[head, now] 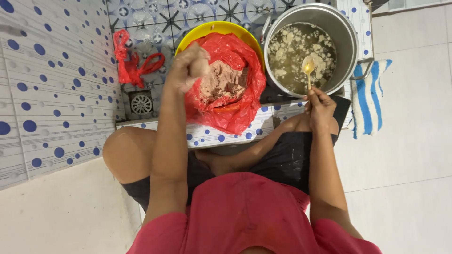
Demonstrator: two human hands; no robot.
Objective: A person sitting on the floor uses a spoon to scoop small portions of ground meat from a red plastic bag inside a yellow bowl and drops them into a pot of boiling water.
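My left hand (188, 68) is closed around a lump of pinkish-brown paste, held over the left edge of a red plastic bag (235, 113) full of the same paste (223, 82). The bag sits in a yellow bowl (212, 29). My right hand (320, 108) grips the handle of a golden spoon (308, 66), whose bowl hangs over a large metal pot (343, 33). The pot holds cloudy broth with several pale lumps floating in it.
A crumpled red bag (134, 66) lies beside a floor drain (141, 103) on patterned tiles. A low tiled ledge with blue dots (212, 135) runs in front of my knees. A blue and white striped cloth (369, 101) lies right of the pot.
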